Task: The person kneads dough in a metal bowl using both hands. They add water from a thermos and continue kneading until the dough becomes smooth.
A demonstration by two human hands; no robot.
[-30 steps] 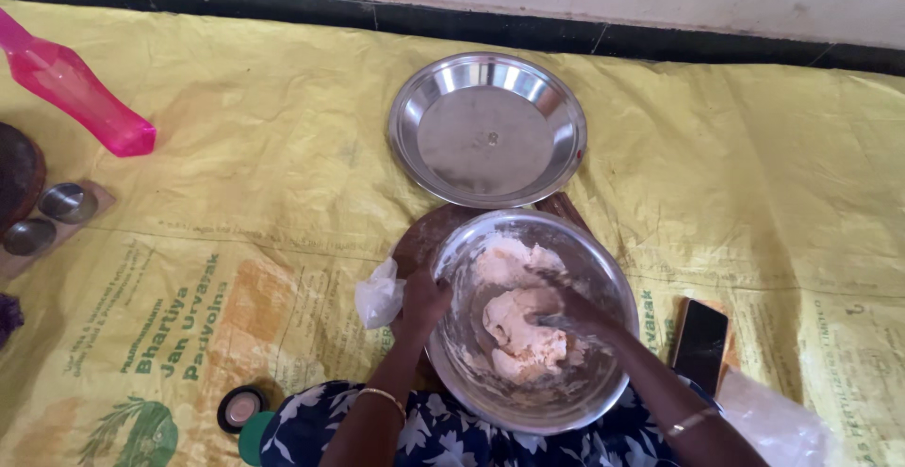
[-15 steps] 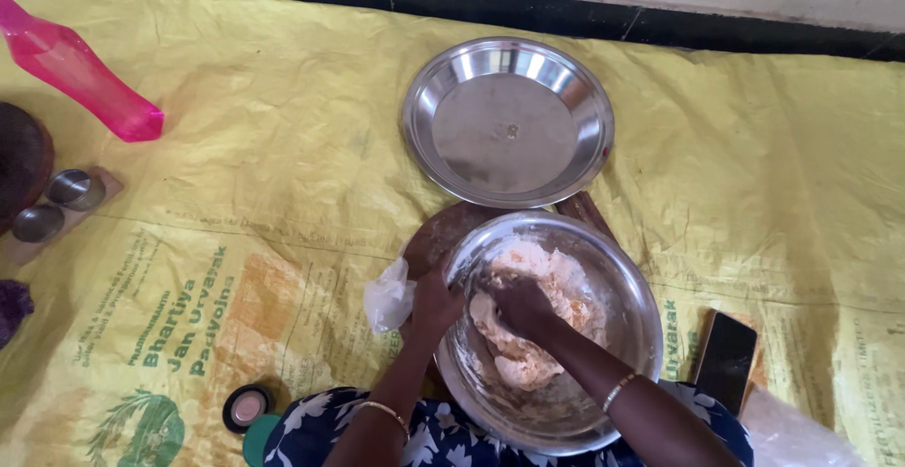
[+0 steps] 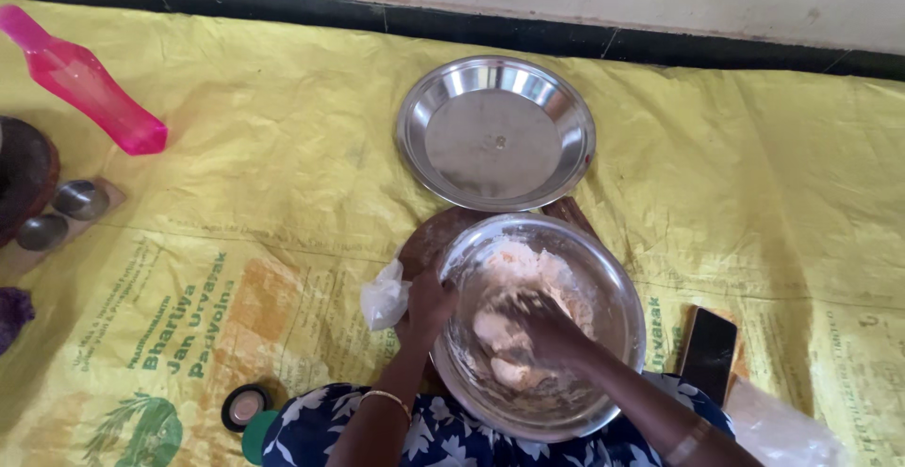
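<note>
A steel mixing bowl (image 3: 615, 283) sits in front of me on a round wooden board (image 3: 426, 238). Pale dough (image 3: 500, 330) lies inside it, with flour smeared on the walls. My left hand (image 3: 426, 307) grips the bowl's near-left rim. My right hand (image 3: 547, 327) is down in the bowl, fingers closed into the dough and blurred with motion. An empty steel plate (image 3: 495, 132) lies just beyond the bowl.
Everything rests on a yellow printed sheet (image 3: 236, 231). A pink bottle (image 3: 80, 79) lies far left, two small steel cups (image 3: 61, 214) below it. A crumpled white bag (image 3: 382, 295) lies beside my left hand, a dark phone (image 3: 709, 352) at right, a small round tin (image 3: 245, 406) near my knee.
My right hand has shifted within the bowl, working the dough from the right side toward the middle. My left hand stays on the rim. The camera view has drifted.
</note>
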